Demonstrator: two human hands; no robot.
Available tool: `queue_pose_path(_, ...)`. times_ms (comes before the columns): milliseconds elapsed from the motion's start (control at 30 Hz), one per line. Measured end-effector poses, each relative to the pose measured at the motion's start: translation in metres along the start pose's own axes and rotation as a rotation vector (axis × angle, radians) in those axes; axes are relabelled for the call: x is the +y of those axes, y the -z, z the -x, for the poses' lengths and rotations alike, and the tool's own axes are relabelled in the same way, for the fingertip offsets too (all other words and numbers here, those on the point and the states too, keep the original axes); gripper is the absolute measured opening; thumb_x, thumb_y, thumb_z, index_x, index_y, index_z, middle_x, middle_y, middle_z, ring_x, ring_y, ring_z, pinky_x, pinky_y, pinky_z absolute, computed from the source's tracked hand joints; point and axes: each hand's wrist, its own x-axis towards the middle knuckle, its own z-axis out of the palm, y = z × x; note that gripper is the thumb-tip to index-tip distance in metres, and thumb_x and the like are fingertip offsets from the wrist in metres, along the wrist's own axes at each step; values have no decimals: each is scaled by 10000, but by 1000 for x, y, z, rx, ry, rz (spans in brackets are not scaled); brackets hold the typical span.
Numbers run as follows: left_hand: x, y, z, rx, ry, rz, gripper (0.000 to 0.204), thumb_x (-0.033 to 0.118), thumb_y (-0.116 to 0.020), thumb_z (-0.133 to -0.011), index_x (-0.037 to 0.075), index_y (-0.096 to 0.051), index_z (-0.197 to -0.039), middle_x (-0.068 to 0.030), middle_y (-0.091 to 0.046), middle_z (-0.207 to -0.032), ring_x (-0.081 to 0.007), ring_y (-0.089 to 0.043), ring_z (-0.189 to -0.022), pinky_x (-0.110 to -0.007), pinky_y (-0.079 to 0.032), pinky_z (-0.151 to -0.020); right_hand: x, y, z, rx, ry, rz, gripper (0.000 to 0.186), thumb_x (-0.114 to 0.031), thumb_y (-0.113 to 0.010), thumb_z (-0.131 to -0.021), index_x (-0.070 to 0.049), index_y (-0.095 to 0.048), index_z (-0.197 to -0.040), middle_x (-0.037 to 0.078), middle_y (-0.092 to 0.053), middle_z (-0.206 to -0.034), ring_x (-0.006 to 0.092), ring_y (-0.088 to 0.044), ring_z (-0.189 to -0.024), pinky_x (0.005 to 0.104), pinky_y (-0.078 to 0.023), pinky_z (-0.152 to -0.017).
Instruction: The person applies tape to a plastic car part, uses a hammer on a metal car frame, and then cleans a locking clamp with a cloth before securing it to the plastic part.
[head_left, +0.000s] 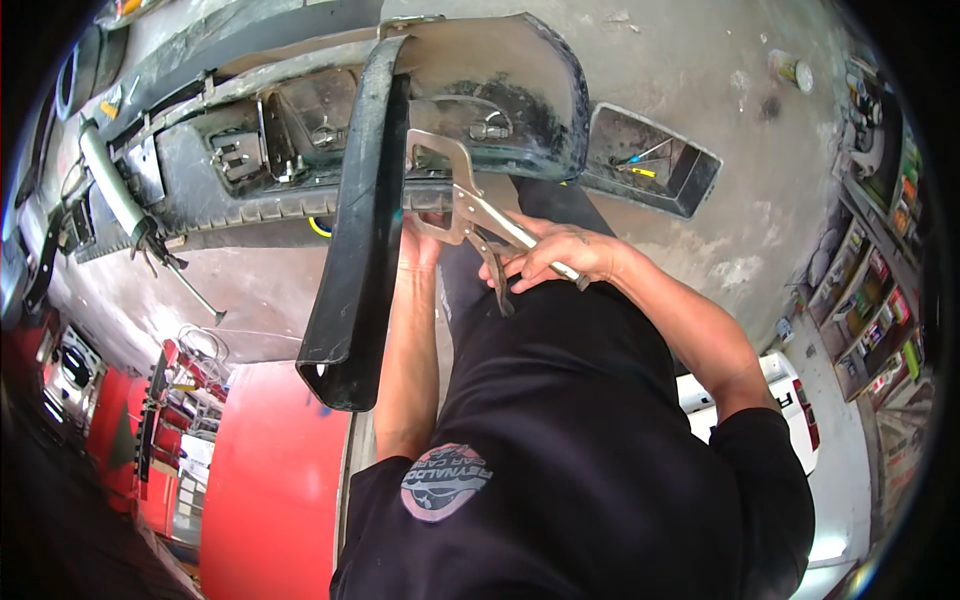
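A long black channel-shaped strip (362,220) stands in front of me, crossing over a large black car bumper (480,75). My left hand (424,240) grips the strip's right edge about midway; some of its fingers are hidden by the strip and the clamp. In my right hand (570,252) are the handles of a metal locking C-clamp (462,190), the fingers curled around them and the handles spread apart. The clamp's curved jaws reach up to the strip's right side, close to my left hand. Whether they press on the strip, I cannot tell.
A caulking gun (112,185) lies across the bumper's left end. Right of the bumper, a black open box (690,180) holds small tools. A can (795,72) lies on the floor farther back. Cluttered shelves (870,300) line the right; a red panel (270,470) is at lower left.
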Motion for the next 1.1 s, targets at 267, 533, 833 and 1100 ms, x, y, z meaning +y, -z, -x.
queue_pose_path(267, -6, 2, 2, -83, 54, 46, 401, 174, -554, -899, 12, -673, -1245, -145, -695, -1271, -304, -655, -1188, -485, -497, -1080, 8, 12, 7, -23, 19, -50, 939, -79, -570, -802, -133, -175, -1652, 191, -580, -1380, 283, -576, -1320, 445, -450, -1104)
queue_pose_path(533, -7, 4, -3, 4, 21, 21, 428, 192, -569, -901, 17, -654, -1283, -158, -671, -1312, -320, -623, -1238, -510, -471, -1107, -4, 22, 4, -65, -26, -89, 814, -35, -580, -838, -71, -263, -1587, 200, -641, -1260, 311, -666, -1162, 474, -517, -1045)
queue_pose_path(833, -6, 3, -12, -79, -25, 5, 422, 212, -620, -946, 24, -627, -1324, -136, -654, -1360, -313, -605, -1271, -484, -451, -1138, -22, 25, -1, -115, -50, -90, 793, -41, -622, -868, -74, -264, -1575, 197, -659, -1159, 303, -698, -1010, 487, -578, -927)
queue_pose_path(1100, -11, 50, -30, -282, 17, 162, 409, 230, -619, -1010, 14, -601, -1356, -125, -653, -1342, -285, -625, -1221, -457, -496, -1080, -34, 21, 2, -78, -70, -54, 700, -111, -657, -888, -55, -361, -1520, 175, -650, -1109, 289, -688, -970, 476, -571, -900)
